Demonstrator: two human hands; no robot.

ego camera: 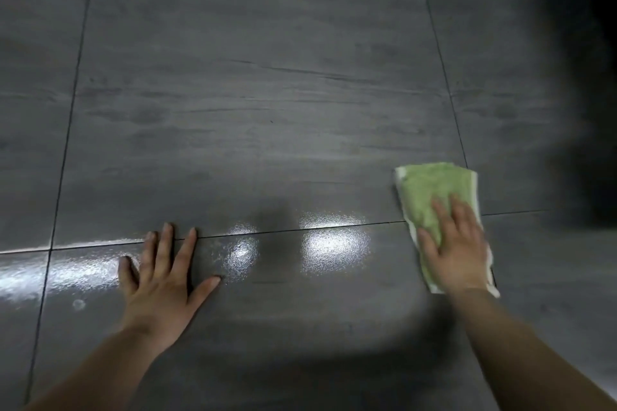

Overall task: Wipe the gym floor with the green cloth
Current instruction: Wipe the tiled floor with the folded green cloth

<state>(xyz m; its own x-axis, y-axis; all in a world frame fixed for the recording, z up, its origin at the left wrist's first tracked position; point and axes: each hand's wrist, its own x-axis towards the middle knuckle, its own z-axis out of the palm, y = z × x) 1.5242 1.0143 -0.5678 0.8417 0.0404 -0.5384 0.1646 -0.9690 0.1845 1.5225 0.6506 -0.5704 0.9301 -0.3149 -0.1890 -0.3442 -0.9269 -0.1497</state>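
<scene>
The green cloth [425,192], folded with a white edge, lies flat on the dark grey tiled gym floor [260,103] at the right. My right hand [455,247] presses down on the cloth's near half with the fingers spread over it. My left hand [163,272] rests flat on the floor at the lower left, fingers apart, holding nothing. Wet shiny patches glint on the tiles between and left of the hands.
Large grey tiles with thin dark grout lines fill the view. A dark blurred shape [587,77] stands at the far right. A small white spot [79,304] sits on the tile left of my left hand.
</scene>
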